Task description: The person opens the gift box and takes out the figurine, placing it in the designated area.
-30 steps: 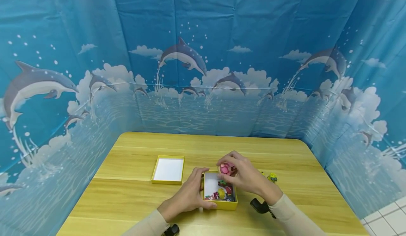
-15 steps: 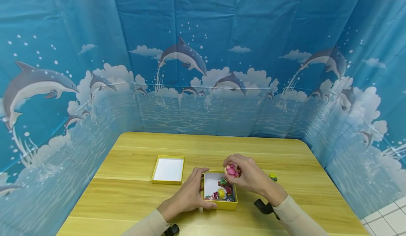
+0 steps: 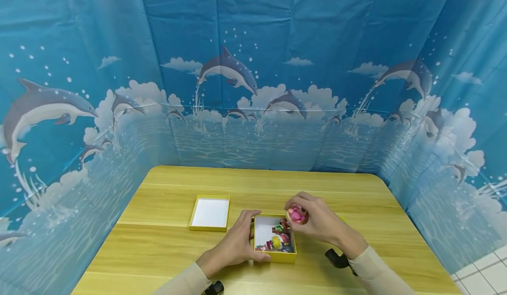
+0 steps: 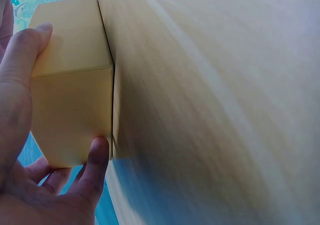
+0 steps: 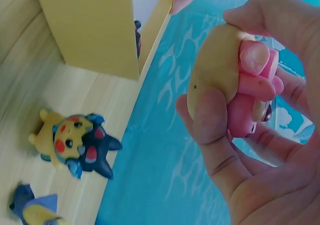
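My right hand (image 3: pixel 322 219) pinches a pink toy figure (image 3: pixel 297 215) just above the right rim of a yellow box. In the right wrist view the figure (image 5: pixel 252 97) shows a rounded beige piece against its pink body, with the thumb and fingers around it. The left hand (image 3: pixel 233 242) grips the yellow box (image 3: pixel 283 258) at its left side, one digit on the near wall and others toward the far corner. Several small toy figures (image 3: pixel 278 241) lie inside along the box's right and near sides, over a white bottom.
Left of the box lies a yellow-edged lid (image 3: pixel 210 212), white inside up. On the wooden table right of the box are a yellow figure with a dark hood (image 5: pixel 75 142) and a dark blue and yellow figure (image 5: pixel 35 205). A dolphin-print curtain (image 3: pixel 253 141) surrounds the table.
My right hand has moved right and slightly nearer with the pink figure, turning it, and more of the figures in the box show. The left hand and box stay in place.
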{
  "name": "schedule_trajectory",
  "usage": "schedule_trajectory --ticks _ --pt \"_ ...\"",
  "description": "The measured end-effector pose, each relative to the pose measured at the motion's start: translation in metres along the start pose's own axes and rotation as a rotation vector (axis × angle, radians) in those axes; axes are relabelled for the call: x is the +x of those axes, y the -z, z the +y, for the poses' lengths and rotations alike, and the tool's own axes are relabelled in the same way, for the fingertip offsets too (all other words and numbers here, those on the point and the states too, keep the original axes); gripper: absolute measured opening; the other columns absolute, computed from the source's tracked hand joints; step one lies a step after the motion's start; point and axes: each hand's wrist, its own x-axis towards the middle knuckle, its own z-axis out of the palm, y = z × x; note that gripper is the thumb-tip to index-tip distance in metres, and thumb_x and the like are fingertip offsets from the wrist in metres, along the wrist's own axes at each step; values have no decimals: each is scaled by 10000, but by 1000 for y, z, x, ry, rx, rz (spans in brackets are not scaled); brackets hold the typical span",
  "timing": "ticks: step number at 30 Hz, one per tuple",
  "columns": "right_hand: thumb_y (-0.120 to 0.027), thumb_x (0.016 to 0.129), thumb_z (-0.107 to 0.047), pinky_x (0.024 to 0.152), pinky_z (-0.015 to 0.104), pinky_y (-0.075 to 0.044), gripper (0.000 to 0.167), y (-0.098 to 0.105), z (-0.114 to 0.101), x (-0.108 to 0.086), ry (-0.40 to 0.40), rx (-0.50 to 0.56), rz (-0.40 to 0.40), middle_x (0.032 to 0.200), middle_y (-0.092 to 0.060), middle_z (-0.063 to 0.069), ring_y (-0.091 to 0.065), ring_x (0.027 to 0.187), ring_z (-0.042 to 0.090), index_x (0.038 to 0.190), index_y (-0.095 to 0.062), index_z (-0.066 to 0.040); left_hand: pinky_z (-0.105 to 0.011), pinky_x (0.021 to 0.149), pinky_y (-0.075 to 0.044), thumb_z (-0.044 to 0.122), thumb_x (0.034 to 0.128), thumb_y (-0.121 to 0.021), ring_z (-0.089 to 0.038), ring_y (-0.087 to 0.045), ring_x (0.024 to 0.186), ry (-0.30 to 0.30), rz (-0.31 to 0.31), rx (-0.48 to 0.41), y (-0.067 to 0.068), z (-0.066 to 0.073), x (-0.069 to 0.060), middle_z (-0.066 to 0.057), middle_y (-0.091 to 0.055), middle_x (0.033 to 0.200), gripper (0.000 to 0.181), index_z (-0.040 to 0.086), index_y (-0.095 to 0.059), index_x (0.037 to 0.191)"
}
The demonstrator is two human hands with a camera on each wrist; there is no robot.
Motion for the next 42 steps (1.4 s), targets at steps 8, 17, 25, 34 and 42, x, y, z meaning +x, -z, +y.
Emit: schedule_trajectory --ticks 8,17,25,34,42 --pt "-916 932 -55 730 224 -619 374 11 7 -7 -12 -9 20 1197 -756 -7 -675 940 -5 1253 -811 -215 -582 1269 -561 647 825 -1034 -360 -594 1547 8 -10 -7 1 2 -1 -146 -462 1743 1312 123 -332 1802" --pt "-968 929 -134 821 251 -654 445 25 18 -19 -94 -70 7 1268 -764 30 -731 1031 64 1330 -775 -124 -595 1276 -556 648 824 -1034 -382 -580 1575 14 -13 3 0 2 -2 -152 -452 1759 1314 132 -329 1806" --pt "-984 902 -177 820 283 -663 437 39 30 -33 -82 -114 12 1239 -781 -15 -783 1056 166 1304 -814 -172 -583 1264 -566 653 823 -1033 -368 -590 1561 13 -12 5 0 2 -2 -141 -453 1758 1308 145 -332 1805" --pt "-1009 864 -98 768 254 -654 471 56 44 -46 -57 -93 48 1180 -783 -35 -744 1004 52 1284 -830 -214 -571 1238 -587 642 822 -1038 -363 -607 1537 16 -13 5 -1 2 -2 -142 -458 1750 1303 142 -337 1800" --pt "-1010 887 -109 728 248 -642 459 71 56 -58 -81 -108 66 1180 -787 -34 -701 983 8 1286 -828 -247 -579 1243 -581 635 820 -1042 -366 -602 1544 19 -13 -9 0 3 -2 -147 -462 1746 1302 142 -340 1800"
